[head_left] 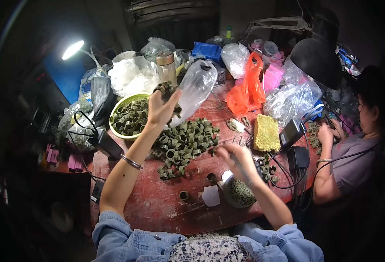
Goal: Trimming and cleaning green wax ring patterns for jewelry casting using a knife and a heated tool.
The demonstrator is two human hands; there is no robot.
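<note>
My left hand (pixel 161 107) is raised beside the pale green basket (pixel 112 117), its fingers curled round several short dark green rings (pixel 166 89). More of the same rings fill the basket, and a loose pile (pixel 186 142) of them lies on the red table just right of it. Past the pile's right edge, my right hand (pixel 239 160) is held low with fingers bent and slightly blurred. A single dark green ring (pixel 213 151) shows at its fingertips. Below that hand sits a rounded container (pixel 239 193) with a speckled green surface, partly covered by my wrist.
Two stray rings and a white paper piece (pixel 210 196) lie near the front edge. A yellow sponge-like block (pixel 266 133), black adapters (pixel 298 158) and cables crowd the right. Plastic bags, a bottle (pixel 166 67) and a lit lamp (pixel 73 50) stand behind. Another person (pixel 354 161) handles rings at right.
</note>
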